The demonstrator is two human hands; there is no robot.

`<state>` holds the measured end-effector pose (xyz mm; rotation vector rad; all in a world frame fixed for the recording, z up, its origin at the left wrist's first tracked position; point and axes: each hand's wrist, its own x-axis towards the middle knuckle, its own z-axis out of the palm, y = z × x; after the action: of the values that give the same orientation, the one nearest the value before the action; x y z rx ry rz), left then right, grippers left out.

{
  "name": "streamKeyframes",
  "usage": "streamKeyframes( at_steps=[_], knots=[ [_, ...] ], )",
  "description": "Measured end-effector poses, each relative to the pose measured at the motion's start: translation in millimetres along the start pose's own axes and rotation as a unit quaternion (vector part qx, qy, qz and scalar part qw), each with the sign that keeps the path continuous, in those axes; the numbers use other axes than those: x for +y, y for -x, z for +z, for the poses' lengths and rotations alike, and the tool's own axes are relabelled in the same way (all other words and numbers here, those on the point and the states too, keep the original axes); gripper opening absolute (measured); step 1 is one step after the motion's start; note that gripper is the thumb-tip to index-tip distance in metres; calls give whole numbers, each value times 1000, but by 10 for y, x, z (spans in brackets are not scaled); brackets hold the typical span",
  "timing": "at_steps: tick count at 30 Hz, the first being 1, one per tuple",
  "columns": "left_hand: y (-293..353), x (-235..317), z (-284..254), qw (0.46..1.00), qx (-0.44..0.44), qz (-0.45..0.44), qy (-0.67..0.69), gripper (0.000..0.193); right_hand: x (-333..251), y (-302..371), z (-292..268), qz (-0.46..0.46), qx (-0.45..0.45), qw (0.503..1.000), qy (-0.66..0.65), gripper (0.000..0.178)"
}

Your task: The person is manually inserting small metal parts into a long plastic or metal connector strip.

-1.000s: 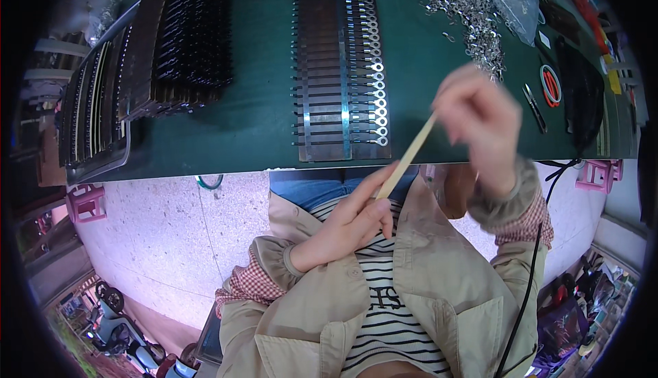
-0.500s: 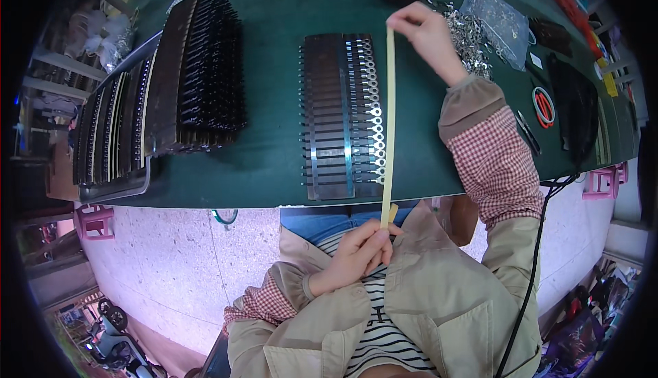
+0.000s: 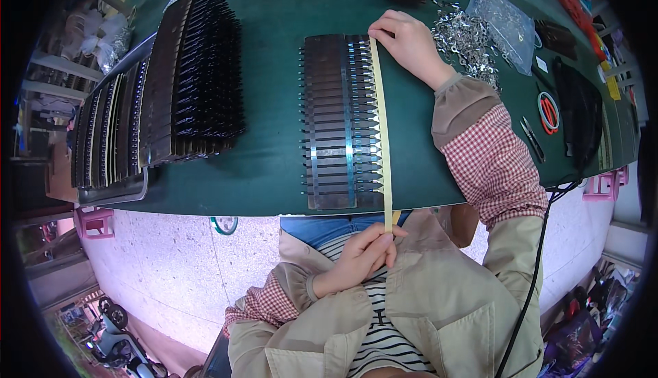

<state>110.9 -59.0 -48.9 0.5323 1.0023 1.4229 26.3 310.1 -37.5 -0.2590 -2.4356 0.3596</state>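
Observation:
A pale yellow strip of tape runs taut between my two hands. My right hand pinches its far end beside the top of a dark rack plate. Closed around the near end, my left hand sits below the table edge, in front of my jacket. The plate lies flat and carries a row of small metal terminals along its right side. Over the ring ends of those terminals lies the tape, covering them; whether it is stuck down, I cannot tell.
At the left, a tall stack of similar plates stands by a metal tray with more plates. Loose metal terminals, a clear plastic bag, orange-handled scissors and tweezers lie at the right. A black cable hangs over the edge.
Both ends of the tape stay in my hands. My right hand has moved left and slightly nearer, bringing the tape from beside the plate onto the terminals' ring ends.

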Motion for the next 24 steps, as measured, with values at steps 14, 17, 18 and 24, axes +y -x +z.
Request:
streamKeyframes(
  at_steps=[14, 17, 18, 24],
  knots=[
    [-42, -45, -27, 1000, -2, -3, -3, 31, 34, 8, -15, -28, -5, 1000, 4, 14],
    [-43, -62, -30, 1000, -4, 1, -6, 31, 30, 17, -15, -36, -7, 999, 24, 13],
    [-42, -69, -30, 1000, -5, 3, -9, 31, 30, 21, -14, -35, -8, 999, 24, 13],
    [-35, -85, -26, 1000, -4, -10, -7, 31, -40, 39, -14, -15, -22, 998, 51, 12]
  ],
)
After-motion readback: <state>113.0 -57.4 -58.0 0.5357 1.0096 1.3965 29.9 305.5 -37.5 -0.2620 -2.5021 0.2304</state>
